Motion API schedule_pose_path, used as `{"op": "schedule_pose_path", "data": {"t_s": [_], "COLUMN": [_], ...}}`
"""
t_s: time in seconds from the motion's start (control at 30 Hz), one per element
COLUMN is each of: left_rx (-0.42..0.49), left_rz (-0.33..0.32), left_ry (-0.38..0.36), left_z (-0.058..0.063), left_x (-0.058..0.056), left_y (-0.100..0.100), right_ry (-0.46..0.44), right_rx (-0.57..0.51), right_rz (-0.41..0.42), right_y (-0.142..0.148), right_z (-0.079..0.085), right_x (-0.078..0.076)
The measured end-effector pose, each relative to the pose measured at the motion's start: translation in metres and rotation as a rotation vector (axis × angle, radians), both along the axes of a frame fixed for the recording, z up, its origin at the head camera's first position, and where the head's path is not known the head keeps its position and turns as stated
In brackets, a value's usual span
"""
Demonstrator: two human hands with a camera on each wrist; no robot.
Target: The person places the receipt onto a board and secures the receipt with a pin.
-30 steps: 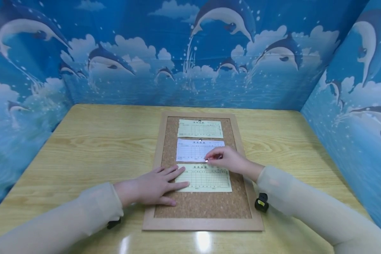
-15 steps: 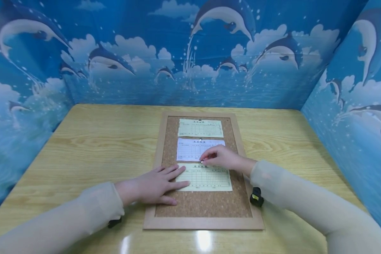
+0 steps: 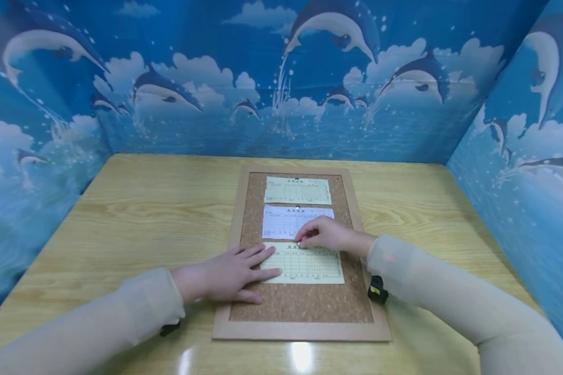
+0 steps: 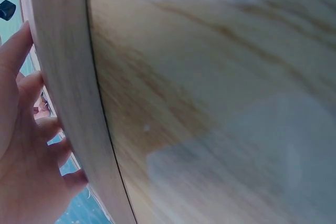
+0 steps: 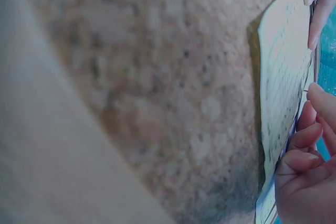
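My right hand (image 3: 330, 234) pinches a small silvery pushpin (image 3: 299, 243) at the top edge of the lowest pale-green printed slip (image 3: 309, 268). In the right wrist view the pin's thin needle (image 5: 305, 91) shows at the thumb tip, near the paper; whether it has pierced the slip I cannot tell. My left hand (image 3: 230, 273) lies with fingers spread on the corkboard (image 3: 300, 308), its fingertips resting on that slip's left side. Higher up, a white slip (image 3: 277, 221) and another pale-green slip (image 3: 297, 190) each carry a pin at their top edge.
The corkboard's wooden frame (image 3: 300, 331) lies on a wood-grain table (image 3: 159, 208). A blue dolphin-print backdrop (image 3: 281, 104) encloses the back and sides. Black wrist devices sit under both sleeves, one of them a camera (image 3: 377, 290) by the board's right edge.
My right hand has shifted slightly left along the lowest slip's top edge, then a little down onto it, still pinching the pushpin. The left hand has stayed in place.
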State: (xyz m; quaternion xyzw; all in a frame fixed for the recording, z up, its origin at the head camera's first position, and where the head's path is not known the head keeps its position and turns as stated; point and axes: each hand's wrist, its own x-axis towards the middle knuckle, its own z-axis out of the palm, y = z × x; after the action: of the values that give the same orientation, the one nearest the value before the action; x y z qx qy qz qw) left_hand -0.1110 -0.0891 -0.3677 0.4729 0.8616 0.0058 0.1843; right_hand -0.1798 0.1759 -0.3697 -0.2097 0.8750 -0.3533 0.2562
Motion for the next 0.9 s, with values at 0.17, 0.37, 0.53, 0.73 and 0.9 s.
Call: {"op": "schedule_pose_path", "data": {"t_s": [0.17,0.37,0.53,0.73,0.9], "left_rx": [0.002,0.007,0.003,0.001,0.003], "left_rz": [0.005,0.005,0.01,0.013,0.003], "left_ry": [-0.007,0.005,-0.008,-0.015,-0.005], "left_z": [-0.001,-0.0019,-0.0017,-0.0018,-0.0021], "left_x": [0.0011,0.0002,-0.0006,-0.001,-0.0018], "left_y": [0.0004,0.0002,-0.0001,-0.0005,-0.0007], "right_ry": [0.005,0.026,0.013,0.007,0.018], "right_rx": [-0.005,-0.014,-0.027,-0.037,-0.036], "right_rz": [0.007,0.009,0.002,0.001,-0.005], "right_y": [0.0013,0.0035,0.0032,0.0028,0.0023], "right_z": [-0.0032,-0.0046,-0.0058,-0.0046,-0.0028], "right_x": [-0.0004,-0.0022,-0.0037,-0.003,-0.001]}}
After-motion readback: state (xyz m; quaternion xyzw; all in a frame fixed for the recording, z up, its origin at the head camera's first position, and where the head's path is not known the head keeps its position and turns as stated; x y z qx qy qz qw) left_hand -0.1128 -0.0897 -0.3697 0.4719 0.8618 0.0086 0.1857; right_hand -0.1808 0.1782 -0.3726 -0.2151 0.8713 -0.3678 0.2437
